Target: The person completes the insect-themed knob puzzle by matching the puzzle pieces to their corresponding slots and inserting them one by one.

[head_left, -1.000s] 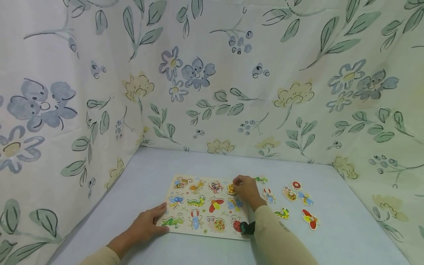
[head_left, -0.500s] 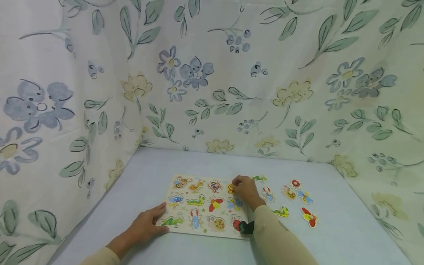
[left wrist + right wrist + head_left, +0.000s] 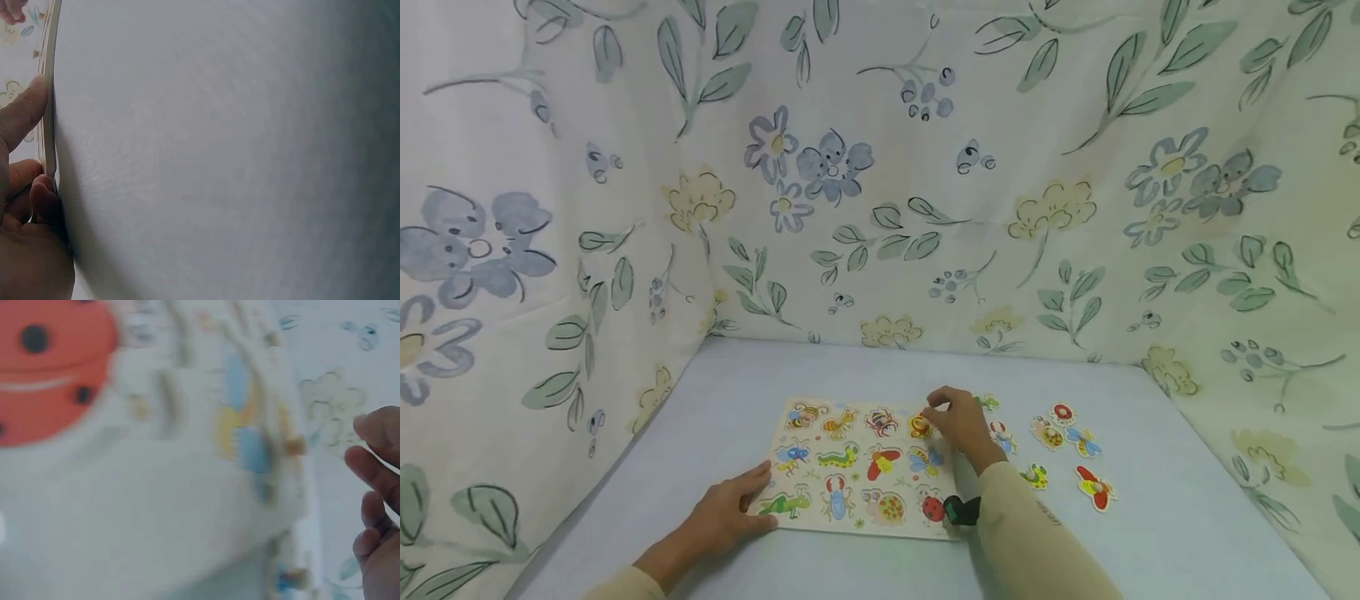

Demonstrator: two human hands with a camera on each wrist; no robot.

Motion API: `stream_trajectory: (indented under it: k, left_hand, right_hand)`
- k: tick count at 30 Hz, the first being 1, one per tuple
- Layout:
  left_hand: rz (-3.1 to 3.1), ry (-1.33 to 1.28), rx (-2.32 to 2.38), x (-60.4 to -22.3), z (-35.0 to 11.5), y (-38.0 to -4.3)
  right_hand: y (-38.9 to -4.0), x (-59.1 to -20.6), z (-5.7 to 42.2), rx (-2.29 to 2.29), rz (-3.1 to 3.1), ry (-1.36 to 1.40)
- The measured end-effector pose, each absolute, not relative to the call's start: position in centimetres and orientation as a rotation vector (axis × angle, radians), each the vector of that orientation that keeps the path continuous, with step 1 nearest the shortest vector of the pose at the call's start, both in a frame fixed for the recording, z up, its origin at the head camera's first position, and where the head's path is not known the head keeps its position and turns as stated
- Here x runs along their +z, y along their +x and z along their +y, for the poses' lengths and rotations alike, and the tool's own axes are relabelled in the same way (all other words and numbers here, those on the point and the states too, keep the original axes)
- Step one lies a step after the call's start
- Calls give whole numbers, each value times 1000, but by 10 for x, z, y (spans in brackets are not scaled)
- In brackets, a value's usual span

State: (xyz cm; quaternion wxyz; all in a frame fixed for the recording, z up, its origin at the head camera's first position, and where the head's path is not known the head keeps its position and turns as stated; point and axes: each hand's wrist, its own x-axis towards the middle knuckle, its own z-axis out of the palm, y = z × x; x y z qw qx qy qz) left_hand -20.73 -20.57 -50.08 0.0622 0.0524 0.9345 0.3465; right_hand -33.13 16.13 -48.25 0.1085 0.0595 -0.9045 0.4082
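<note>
A wooden insect puzzle board (image 3: 820,522) lies on the table in the head view. My left hand (image 3: 721,510) rests against its near left corner, thumb at the front edge and fingers along the side. In the left wrist view the fingertips touch the board's pale edge (image 3: 47,119). At the board's far right corner, my right hand (image 3: 961,425) hovers over a yellow butterfly-like piece (image 3: 919,427). The right wrist view shows the right thumb and finger tips (image 3: 369,462) slightly apart, with nothing visible between them. The ladybug picture (image 3: 933,509) is near the right sleeve.
Several loose insect pieces lie right of the board: a beetle (image 3: 1002,437), a caterpillar (image 3: 1036,477), a snail (image 3: 1048,434), a blue-winged bug (image 3: 1084,442) and a red-winged bug (image 3: 1094,489). A flower-patterned cloth (image 3: 895,275) walls the table's back and sides.
My right hand has lifted slightly from the yellow piece, and more of that piece shows. The left hand stays at the board's corner. The head view has shifted a little.
</note>
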Motion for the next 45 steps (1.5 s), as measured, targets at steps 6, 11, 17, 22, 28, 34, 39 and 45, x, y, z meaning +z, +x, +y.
stream_trajectory:
  k: [6,11,17,22,28,34,39,45]
  left_hand:
    - [2822,154,1055,-500,-208,-207]
    - [2837,165,1040,-499,-210,-205]
    - [2834,173,1065,-501,-212,-205]
    - [2831,171,1064,-501,-211,-205]
    - [2831,165,1066,-501,-210,-206]
    - [2826,166,1063,-503,-209,-207]
    - [2837,165,1040,-503,-208,-208]
    - [2842,164,1043,-503,-206,-207]
  right_hand:
    - [-328,-447,174,1166,-2515,223]
    - [-318,-418,186,1210,-2396,241]
    - [-307,-398,199,1247,-2250,285]
    - [-302,-396,202,1232,-2190,280]
    - [-300,-404,202,1247,-2137,203]
    - [-303,-422,205,1295,-2087,159]
    - [-303,-434,207,1282,-2106,125]
    - [-300,-443,209,1291,-2149,46]
